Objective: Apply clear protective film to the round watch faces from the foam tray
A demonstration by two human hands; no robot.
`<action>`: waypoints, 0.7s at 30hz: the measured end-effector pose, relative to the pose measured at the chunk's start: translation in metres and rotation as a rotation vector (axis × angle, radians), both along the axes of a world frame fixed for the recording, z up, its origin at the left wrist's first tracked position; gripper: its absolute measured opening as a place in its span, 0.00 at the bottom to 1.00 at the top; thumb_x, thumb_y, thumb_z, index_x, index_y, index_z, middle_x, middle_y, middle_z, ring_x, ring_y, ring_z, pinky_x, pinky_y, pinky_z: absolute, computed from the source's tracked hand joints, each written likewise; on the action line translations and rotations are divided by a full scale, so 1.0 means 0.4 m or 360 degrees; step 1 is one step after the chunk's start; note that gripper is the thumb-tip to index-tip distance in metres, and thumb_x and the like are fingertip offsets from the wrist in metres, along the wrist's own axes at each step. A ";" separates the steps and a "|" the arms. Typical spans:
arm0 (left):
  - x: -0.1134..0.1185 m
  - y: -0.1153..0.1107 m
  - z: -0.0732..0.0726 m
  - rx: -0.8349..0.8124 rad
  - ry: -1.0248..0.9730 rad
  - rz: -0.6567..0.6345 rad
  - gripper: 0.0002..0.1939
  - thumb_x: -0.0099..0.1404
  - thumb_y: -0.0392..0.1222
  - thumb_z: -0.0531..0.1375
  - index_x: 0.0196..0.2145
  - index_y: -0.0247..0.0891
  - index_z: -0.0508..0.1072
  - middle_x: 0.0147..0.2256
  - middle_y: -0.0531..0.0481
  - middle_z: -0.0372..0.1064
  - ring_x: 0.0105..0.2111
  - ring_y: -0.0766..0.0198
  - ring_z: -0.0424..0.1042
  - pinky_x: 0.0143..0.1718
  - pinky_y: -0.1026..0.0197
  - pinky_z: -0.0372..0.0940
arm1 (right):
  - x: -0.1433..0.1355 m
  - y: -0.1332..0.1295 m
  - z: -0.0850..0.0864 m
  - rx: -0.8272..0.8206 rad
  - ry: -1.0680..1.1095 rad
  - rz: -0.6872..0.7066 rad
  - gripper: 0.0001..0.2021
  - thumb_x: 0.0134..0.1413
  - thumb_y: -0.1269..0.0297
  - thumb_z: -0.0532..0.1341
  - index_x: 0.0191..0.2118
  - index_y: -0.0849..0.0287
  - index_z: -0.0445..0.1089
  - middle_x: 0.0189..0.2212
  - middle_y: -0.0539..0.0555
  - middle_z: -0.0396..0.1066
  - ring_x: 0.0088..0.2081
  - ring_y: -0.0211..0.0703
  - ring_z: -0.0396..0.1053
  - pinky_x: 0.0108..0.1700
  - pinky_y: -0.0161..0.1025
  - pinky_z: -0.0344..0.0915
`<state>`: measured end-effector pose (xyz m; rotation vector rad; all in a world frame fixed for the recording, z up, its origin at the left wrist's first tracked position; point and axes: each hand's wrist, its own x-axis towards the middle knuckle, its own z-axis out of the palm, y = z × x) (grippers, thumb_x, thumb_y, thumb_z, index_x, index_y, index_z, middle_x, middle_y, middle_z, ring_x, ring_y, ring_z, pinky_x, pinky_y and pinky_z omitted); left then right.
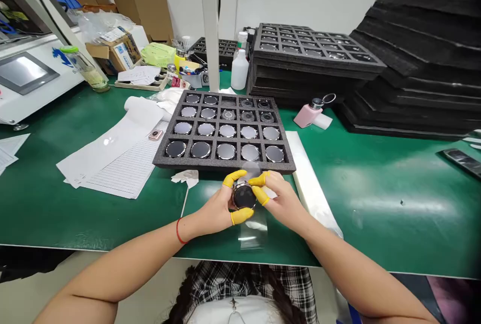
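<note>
My left hand (221, 204), with yellow finger cots on its fingertips, grips a round watch (245, 197) by its rim, dark face up. At the watch's upper right edge, my right hand (276, 196), also in yellow finger cots, is closed in a pinch. A translucent round film (251, 169) sticks up from its fingertips. Just beyond both hands lies a black foam tray (225, 162) with round watches in its compartments; a few at its upper right look different from the rest. A clear plastic strip (252, 236) lies beneath the hands on the green table.
Left are paper sheets (112, 164), a small pink watch (155, 134) and a swab stick (185, 201). A white block (310, 179) lies right of the tray. Behind stand a pink bottle (308, 114), a white bottle (239, 71) and stacked foam trays (319, 66). A post (210, 28) rises behind.
</note>
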<state>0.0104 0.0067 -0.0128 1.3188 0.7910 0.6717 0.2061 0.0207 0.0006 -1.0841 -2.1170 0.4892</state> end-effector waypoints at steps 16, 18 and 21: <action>0.013 -0.007 0.004 0.0153 0.0251 -0.0339 0.14 0.60 0.33 0.59 0.43 0.36 0.63 0.40 0.47 0.67 0.39 0.61 0.70 0.38 0.60 0.69 | -0.032 -0.058 -0.025 0.0414 -0.0280 0.0422 0.17 0.64 0.73 0.48 0.56 0.66 0.59 0.38 0.61 0.70 0.37 0.46 0.65 0.37 0.42 0.68; 0.017 -0.005 0.008 0.0243 0.0274 -0.0371 0.12 0.59 0.32 0.59 0.42 0.36 0.65 0.41 0.46 0.68 0.39 0.60 0.70 0.39 0.60 0.69 | -0.032 -0.060 -0.022 0.0408 -0.0311 0.0433 0.17 0.64 0.73 0.48 0.56 0.65 0.59 0.36 0.59 0.69 0.34 0.46 0.64 0.35 0.41 0.67; 0.012 -0.004 0.021 0.0303 0.0250 -0.0359 0.16 0.59 0.33 0.60 0.46 0.38 0.64 0.42 0.47 0.68 0.38 0.62 0.70 0.39 0.60 0.69 | -0.015 -0.073 0.020 0.0329 -0.0163 0.0440 0.19 0.63 0.74 0.48 0.59 0.57 0.55 0.35 0.56 0.68 0.33 0.44 0.63 0.33 0.40 0.66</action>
